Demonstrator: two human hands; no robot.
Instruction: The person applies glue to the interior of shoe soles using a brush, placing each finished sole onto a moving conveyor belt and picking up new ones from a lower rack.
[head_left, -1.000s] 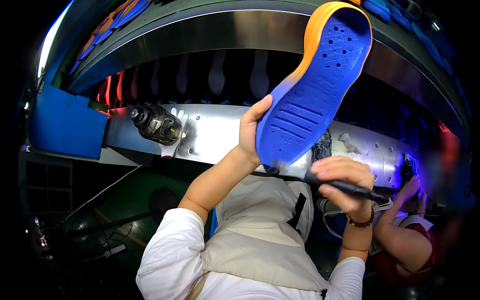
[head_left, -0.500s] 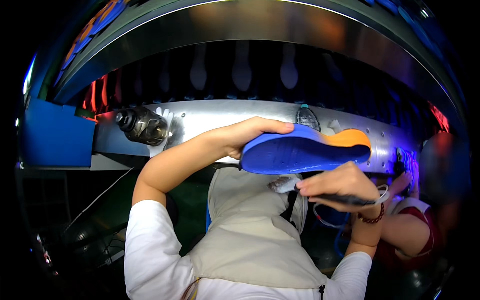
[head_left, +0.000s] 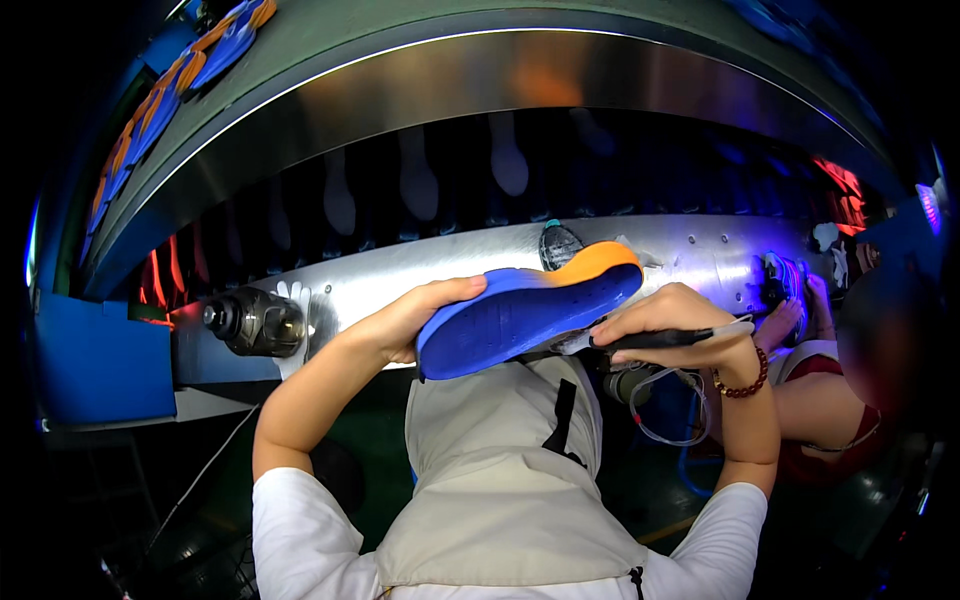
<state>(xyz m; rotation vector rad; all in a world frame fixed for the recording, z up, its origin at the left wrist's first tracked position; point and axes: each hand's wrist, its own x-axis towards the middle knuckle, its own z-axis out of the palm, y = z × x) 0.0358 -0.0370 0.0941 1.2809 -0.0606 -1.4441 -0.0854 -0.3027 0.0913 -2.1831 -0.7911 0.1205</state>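
A blue shoe sole (head_left: pixel 500 325) with an orange end is tilted over my lap, its hollow side toward me. My left hand (head_left: pixel 425 312) grips its blue end, thumb on the upper rim and fingers behind. In my right hand (head_left: pixel 672 318) is a brush (head_left: pixel 685 338) with a black handle, pinched between thumb and fingers. A thin clear tube runs from the handle's rear and loops below my wrist. The pale brush tip is at the sole's lower edge, near the orange end; whether it touches cannot be made out.
Beyond the metal ledge (head_left: pixel 390 282), several pale sole shapes (head_left: pixel 508 160) line a dark opening. A dark bottle (head_left: pixel 252 322) lies by a white glove (head_left: pixel 295 305). A dark rounded object (head_left: pixel 558 246) sits behind the sole. Another person's hand (head_left: pixel 780 325) is at right.
The sole has shifted left and tilted, its orange end higher. My right hand has brought the brush up to the sole's lower edge. The whole view has turned slightly.
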